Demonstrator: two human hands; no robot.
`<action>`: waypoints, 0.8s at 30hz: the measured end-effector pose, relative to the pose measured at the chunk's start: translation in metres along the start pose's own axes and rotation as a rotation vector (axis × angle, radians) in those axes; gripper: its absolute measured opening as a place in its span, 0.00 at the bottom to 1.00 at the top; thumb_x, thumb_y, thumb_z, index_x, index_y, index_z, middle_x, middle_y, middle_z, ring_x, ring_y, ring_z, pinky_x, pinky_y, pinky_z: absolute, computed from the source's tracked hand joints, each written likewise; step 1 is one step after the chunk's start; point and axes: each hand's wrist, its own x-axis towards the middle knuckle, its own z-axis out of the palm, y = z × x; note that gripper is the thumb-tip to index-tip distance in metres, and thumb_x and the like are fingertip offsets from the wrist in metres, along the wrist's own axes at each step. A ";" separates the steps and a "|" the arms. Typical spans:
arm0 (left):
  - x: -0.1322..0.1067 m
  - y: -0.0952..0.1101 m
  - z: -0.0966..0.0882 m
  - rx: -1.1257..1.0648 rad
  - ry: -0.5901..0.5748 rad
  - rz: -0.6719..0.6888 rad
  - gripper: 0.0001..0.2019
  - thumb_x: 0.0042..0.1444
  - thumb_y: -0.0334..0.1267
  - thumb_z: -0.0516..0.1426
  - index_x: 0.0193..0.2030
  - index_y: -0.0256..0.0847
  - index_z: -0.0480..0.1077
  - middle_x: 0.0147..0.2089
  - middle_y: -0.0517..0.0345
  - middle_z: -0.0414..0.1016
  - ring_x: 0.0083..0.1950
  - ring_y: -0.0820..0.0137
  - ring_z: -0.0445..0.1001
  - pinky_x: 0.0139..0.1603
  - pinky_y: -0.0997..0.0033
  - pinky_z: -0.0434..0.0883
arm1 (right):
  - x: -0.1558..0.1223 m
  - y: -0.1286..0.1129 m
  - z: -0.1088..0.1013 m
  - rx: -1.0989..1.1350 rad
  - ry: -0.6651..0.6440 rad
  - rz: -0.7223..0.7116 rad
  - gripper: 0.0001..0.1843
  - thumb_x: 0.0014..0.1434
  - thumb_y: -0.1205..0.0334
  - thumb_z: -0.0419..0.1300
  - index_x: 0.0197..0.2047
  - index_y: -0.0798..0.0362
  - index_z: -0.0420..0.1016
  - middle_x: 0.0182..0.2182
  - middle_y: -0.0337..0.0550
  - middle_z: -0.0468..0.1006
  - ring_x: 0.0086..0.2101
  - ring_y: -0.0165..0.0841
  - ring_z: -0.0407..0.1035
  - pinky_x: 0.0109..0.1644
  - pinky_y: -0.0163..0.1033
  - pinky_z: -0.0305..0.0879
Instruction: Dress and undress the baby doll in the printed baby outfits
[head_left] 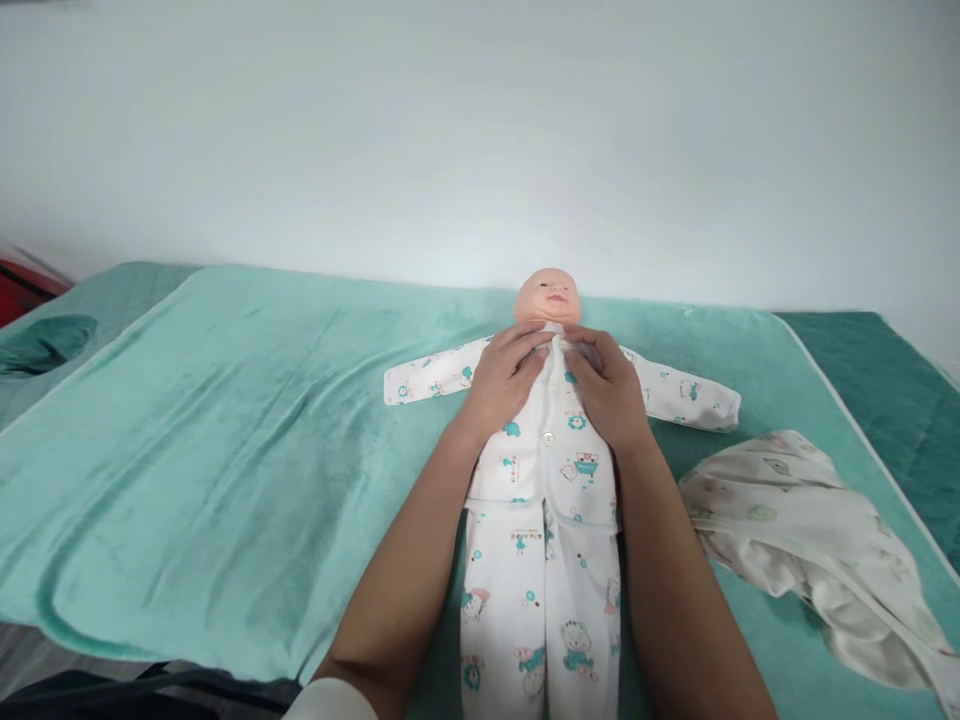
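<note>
A baby doll lies on its back, head toward the wall. It wears a white printed baby shirt with buttons down the front, and matching printed trousers. The shirt's sleeves stretch out to both sides. My left hand rests on the chest at the left of the neckline, fingers stretched toward the collar. On the other side of the front opening, my right hand has its fingers bent at the collar edge. Its fingertips are partly hidden, so I cannot tell whether they pinch the cloth.
A teal blanket with some creases covers the bed beneath the doll. At the right lies a crumpled white printed cloth. A darker green quilted cover shows at the right edge. The white wall stands directly behind.
</note>
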 end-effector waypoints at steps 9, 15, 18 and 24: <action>0.000 -0.001 -0.001 0.037 -0.026 0.048 0.17 0.70 0.37 0.50 0.58 0.48 0.76 0.65 0.56 0.74 0.68 0.66 0.70 0.71 0.57 0.67 | 0.001 0.003 -0.002 -0.021 -0.118 -0.107 0.19 0.68 0.59 0.53 0.60 0.45 0.71 0.60 0.44 0.74 0.61 0.40 0.66 0.67 0.53 0.61; -0.001 0.000 -0.002 0.066 -0.062 0.055 0.18 0.71 0.38 0.48 0.59 0.49 0.75 0.66 0.57 0.73 0.68 0.66 0.69 0.72 0.58 0.65 | 0.001 0.001 -0.002 -0.111 -0.096 -0.149 0.17 0.68 0.60 0.52 0.57 0.46 0.71 0.56 0.46 0.75 0.57 0.42 0.68 0.63 0.53 0.63; -0.001 0.000 -0.003 0.087 -0.082 0.056 0.18 0.71 0.37 0.48 0.59 0.50 0.76 0.67 0.57 0.72 0.69 0.66 0.68 0.73 0.57 0.64 | 0.000 0.000 0.000 -0.137 -0.069 -0.164 0.16 0.67 0.61 0.52 0.55 0.47 0.71 0.54 0.47 0.75 0.55 0.42 0.68 0.60 0.53 0.64; -0.001 0.001 -0.002 0.123 -0.094 0.064 0.18 0.71 0.37 0.49 0.59 0.51 0.76 0.67 0.56 0.71 0.70 0.65 0.67 0.73 0.55 0.64 | 0.000 0.003 0.001 -0.084 0.038 -0.149 0.14 0.64 0.61 0.55 0.52 0.48 0.73 0.50 0.46 0.77 0.51 0.41 0.70 0.57 0.50 0.66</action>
